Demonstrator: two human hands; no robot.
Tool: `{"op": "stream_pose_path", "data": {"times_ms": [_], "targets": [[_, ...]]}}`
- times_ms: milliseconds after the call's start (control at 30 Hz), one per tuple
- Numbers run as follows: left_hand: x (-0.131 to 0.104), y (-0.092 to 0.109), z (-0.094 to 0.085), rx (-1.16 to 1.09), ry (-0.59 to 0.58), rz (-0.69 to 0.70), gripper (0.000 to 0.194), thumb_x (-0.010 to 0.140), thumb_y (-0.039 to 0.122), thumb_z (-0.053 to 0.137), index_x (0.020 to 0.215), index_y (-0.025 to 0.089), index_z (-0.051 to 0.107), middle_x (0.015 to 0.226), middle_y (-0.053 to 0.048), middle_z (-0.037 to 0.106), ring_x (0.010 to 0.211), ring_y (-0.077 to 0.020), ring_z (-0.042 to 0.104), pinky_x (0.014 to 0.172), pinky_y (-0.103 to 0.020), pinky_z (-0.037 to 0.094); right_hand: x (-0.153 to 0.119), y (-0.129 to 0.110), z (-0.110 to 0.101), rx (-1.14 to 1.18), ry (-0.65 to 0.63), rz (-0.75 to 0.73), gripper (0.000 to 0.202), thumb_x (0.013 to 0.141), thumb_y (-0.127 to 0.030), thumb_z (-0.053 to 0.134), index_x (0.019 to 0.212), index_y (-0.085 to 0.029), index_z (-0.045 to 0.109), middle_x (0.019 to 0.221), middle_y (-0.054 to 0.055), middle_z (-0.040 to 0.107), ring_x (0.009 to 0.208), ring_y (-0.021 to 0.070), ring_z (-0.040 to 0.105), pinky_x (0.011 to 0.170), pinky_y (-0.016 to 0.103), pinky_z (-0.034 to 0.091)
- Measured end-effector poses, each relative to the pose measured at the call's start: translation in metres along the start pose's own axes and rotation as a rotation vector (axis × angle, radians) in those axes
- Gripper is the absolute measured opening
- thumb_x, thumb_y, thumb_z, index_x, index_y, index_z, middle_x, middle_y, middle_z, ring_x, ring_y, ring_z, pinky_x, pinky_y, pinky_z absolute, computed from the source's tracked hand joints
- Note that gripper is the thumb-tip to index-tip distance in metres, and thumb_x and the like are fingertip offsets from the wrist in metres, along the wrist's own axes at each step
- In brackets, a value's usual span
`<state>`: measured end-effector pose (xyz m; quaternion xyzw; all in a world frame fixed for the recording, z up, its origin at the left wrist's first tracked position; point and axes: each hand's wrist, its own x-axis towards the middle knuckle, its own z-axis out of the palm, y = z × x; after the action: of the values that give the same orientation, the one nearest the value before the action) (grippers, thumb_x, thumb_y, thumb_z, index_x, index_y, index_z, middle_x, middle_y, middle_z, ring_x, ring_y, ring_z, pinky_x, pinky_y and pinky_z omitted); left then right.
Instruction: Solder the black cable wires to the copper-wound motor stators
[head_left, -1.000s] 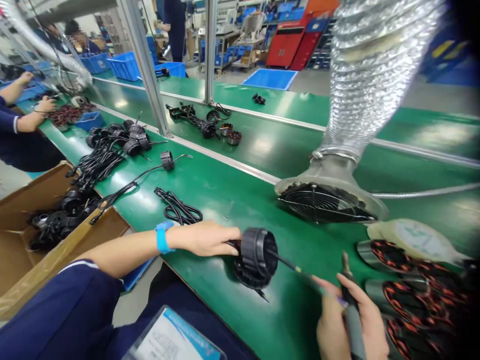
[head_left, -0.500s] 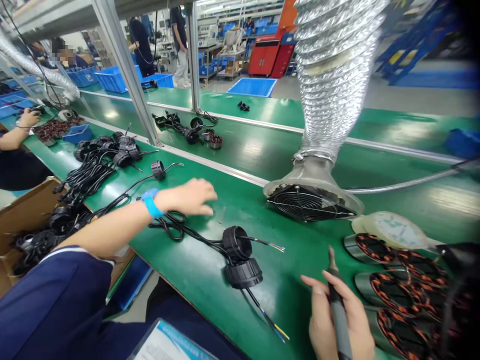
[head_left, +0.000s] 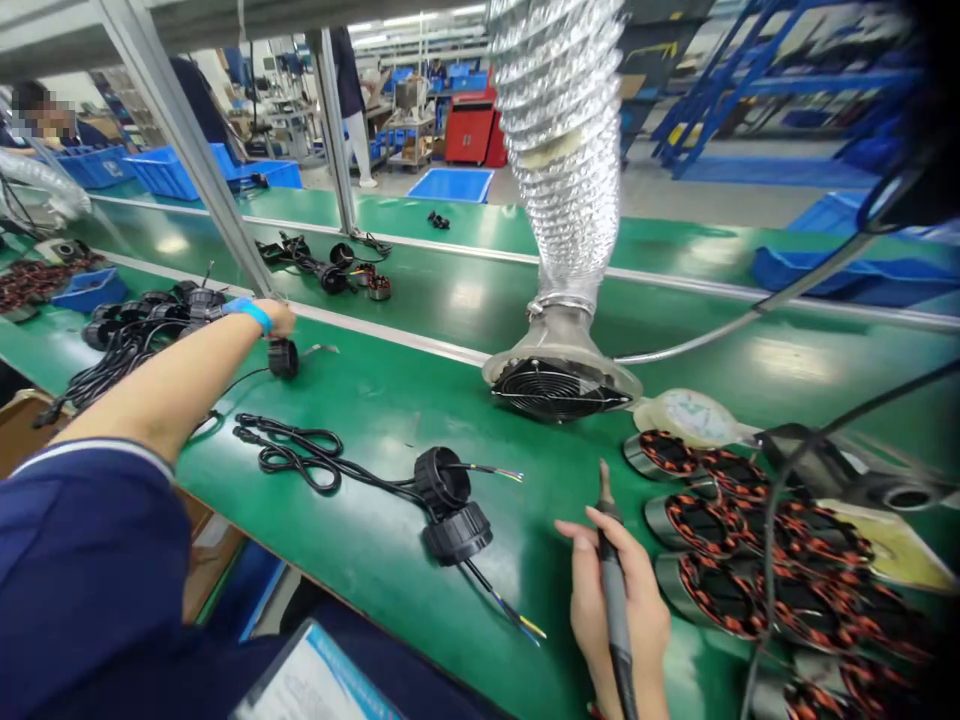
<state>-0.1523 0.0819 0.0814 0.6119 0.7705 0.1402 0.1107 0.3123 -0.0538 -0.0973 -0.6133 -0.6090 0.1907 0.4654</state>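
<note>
As our right hand (head_left: pixel 645 610) grips the soldering iron (head_left: pixel 616 594), drift could scorch stators (head_left: pixel 705 526) at four o'clock; we cannot tell whether our left hand (head_left: pixel 280 318), at nine, grasps anything.

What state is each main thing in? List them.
Left hand: grip unclear.
Grey pen-shaped soldering iron: gripped by right hand.
Nearest two black ribbed plastic caps: lying together, wires protruding.
Black cables: looped.
Silver corrugated duct: hanging above green bench.
Orange-wound metal rings: grouped on bench.

Two hands (head_left: pixel 643 600); one soldering iron (head_left: pixel 616 600); two mid-bench black caps (head_left: pixel 459 535).
</note>
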Motion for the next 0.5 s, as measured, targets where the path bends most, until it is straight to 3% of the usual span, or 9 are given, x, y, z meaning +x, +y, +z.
{"op": "stream_pose_path", "data": {"times_ms": [67,133,233,300,400,500], "targets": [[-0.020,0.007,-0.001,0.109,-0.188,-0.059,0.022,0.093,0.031,0.062,0.102,0.011,0.064,0.093,-0.004,0.065,0.076,-0.0136,0.062,0.068,-0.029,0.055,0.000,-0.003,0.000,0.019,-0.021,-0.016,0.039,0.088,-0.047,0.055,0.111,-0.017,0.064,0.086,0.008,0.077,0.086,0.0227,0.072,0.080,0.033,0.051],[-0.049,0.020,-0.003,0.189,-0.320,-0.043,0.013,0.087,0.020,0.066,0.078,0.012,0.065,0.068,0.000,0.060,0.055,-0.0099,0.051,0.054,-0.022,0.042,0.001,-0.007,0.001,0.043,-0.048,-0.057,0.036,0.090,-0.044,0.055,0.110,-0.017,0.064,0.084,0.007,0.076,0.081,0.0210,0.073,0.078,0.033,0.052],[-0.102,0.047,0.006,0.190,-0.480,0.117,0.015,0.086,0.021,0.064,0.071,0.020,0.067,0.062,0.002,0.061,0.052,-0.0111,0.049,0.051,-0.023,0.033,-0.001,-0.018,0.001,0.091,-0.062,-0.120,0.029,0.093,-0.039,0.053,0.111,-0.017,0.062,0.083,0.006,0.076,0.081,0.0198,0.073,0.080,0.034,0.054],[-0.135,0.064,0.023,0.168,-0.627,0.353,0.019,0.088,0.025,0.058,0.071,0.023,0.066,0.066,0.001,0.065,0.055,-0.0135,0.053,0.053,-0.025,0.032,-0.003,-0.025,0.000,0.125,-0.067,-0.157,0.027,0.095,-0.035,0.052,0.114,-0.018,0.060,0.083,0.005,0.076,0.084,0.0199,0.074,0.082,0.035,0.055],[-0.171,0.088,0.060,0.272,-0.592,0.689,0.022,0.090,0.026,0.053,0.070,0.024,0.062,0.063,-0.003,0.065,0.054,-0.0185,0.055,0.053,-0.031,0.030,-0.006,-0.033,-0.004,0.150,-0.087,-0.174,0.028,0.096,-0.033,0.050,0.120,-0.021,0.057,0.086,0.004,0.077,0.089,0.0208,0.074,0.084,0.039,0.057],[-0.189,0.113,0.087,0.326,-0.533,0.913,0.022,0.091,0.026,0.055,0.070,0.022,0.059,0.060,-0.005,0.064,0.050,-0.0200,0.055,0.051,-0.034,0.030,-0.007,-0.039,-0.013,0.159,-0.143,-0.161,0.026,0.097,-0.032,0.050,0.119,-0.022,0.057,0.095,0.007,0.077,0.089,0.0207,0.074,0.085,0.039,0.059]]}}
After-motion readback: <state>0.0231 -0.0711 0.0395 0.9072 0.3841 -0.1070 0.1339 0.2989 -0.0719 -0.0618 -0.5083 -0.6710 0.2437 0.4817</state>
